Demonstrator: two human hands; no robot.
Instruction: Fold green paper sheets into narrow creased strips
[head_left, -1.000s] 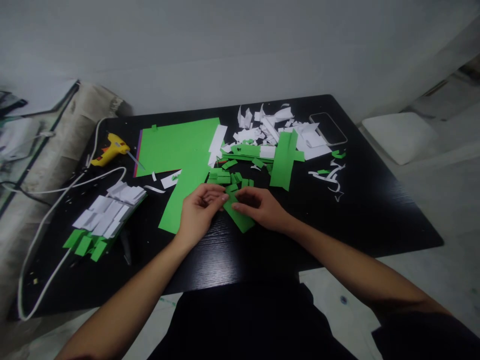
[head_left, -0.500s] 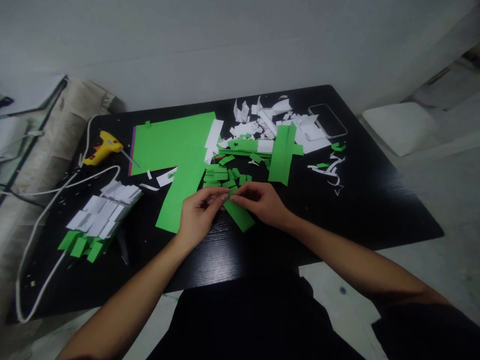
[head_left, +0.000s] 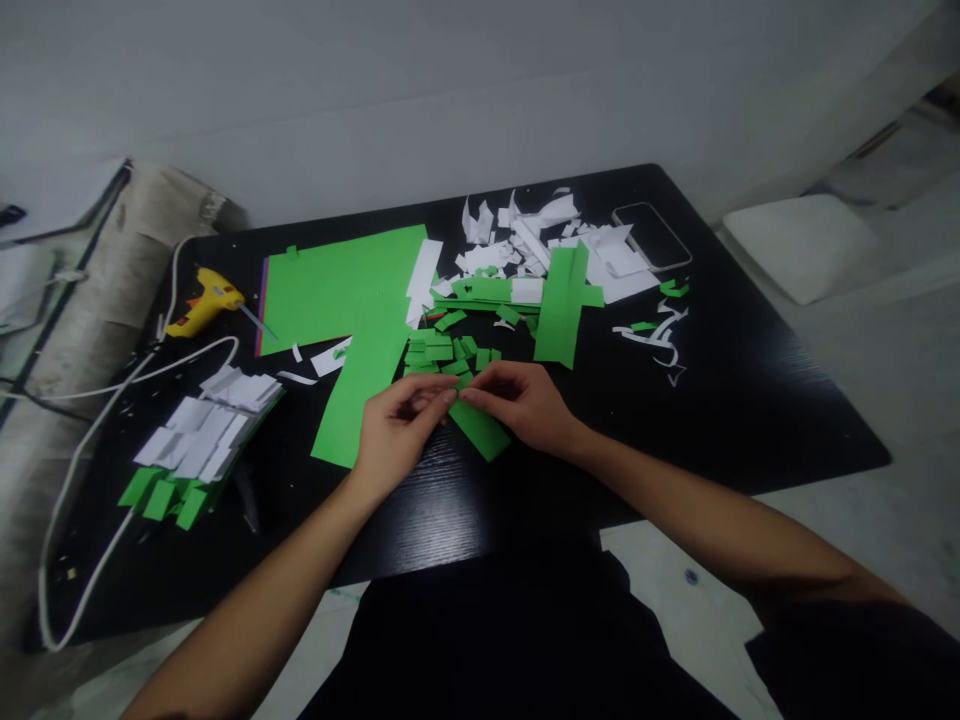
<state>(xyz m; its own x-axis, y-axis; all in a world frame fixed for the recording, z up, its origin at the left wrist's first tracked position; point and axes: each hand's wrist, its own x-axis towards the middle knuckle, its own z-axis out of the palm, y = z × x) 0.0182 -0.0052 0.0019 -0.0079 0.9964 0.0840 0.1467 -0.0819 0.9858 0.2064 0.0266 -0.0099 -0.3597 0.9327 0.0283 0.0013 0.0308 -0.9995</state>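
Both hands meet at the upper end of a green paper strip [head_left: 484, 432], which slants down to the right over the table. My left hand [head_left: 397, 418] is closed, thumb and forefinger pinching at the strip's top left corner. Pressed together on the same end are the thumb and fingers of my right hand [head_left: 531, 408]; the fingertips hide the exact spot they grip. Small folded green paper pieces [head_left: 431, 347] lie in a pile just beyond my fingers. A long green sheet [head_left: 360, 390] lies left of my left hand, and a creased green strip [head_left: 561, 310] beyond my right.
A yellow glue gun [head_left: 206, 302] with a white cable [head_left: 67, 500] lies at the left. Near it rests a layered white-and-green paper piece [head_left: 202, 430]. White paper scraps [head_left: 532, 235] and a phone-shaped frame [head_left: 652, 237] are at the back of the black table [head_left: 720, 390].
The view has shifted slightly. Both hands stay pinched at the top of the green paper strip, with hardly any visible movement.
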